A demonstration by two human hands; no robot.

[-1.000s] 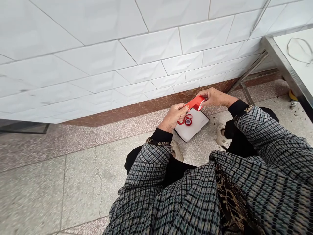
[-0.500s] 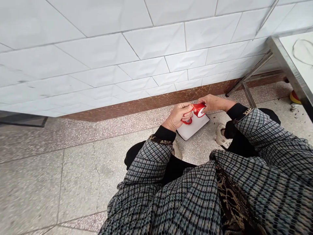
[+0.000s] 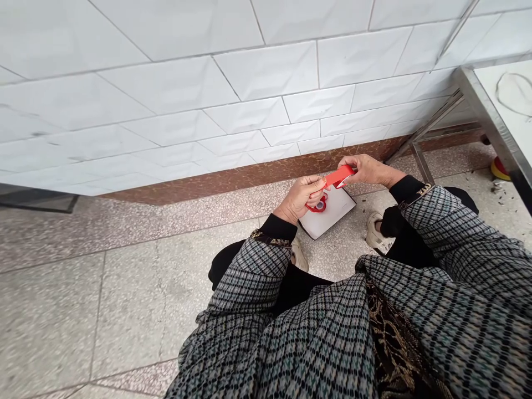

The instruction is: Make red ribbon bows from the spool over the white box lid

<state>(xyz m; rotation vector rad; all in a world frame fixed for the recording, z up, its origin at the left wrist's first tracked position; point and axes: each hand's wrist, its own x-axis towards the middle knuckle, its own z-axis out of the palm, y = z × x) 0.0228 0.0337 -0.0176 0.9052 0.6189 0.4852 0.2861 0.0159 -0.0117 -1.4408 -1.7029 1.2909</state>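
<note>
In my right hand (image 3: 366, 169) is a roll of red tape (image 3: 344, 176), gripped between thumb and fingers by its side. A short strip pulled from it stretches across to my left hand (image 3: 300, 197), whose thumb and fingers pinch the free end. Just under the left fingers shows a red looped thing (image 3: 319, 205) with a grey middle; I cannot tell whether that hand holds it too. Below both hands, a flat white box or book (image 3: 332, 216) with a dark edge lies on the floor between my shoes.
A white tiled wall (image 3: 266, 72) with a brown skirting (image 3: 199, 180) rises in front. To the right stands a metal-framed table (image 3: 494, 116) with a loop of thin cord on its top. A red and yellow object (image 3: 500, 168) sits on the speckled floor (image 3: 137, 299) beneath it.
The roll has turned and moved slightly right, away from my left hand, and a longer strip of red tape now spans the gap. More of the red looped thing shows.
</note>
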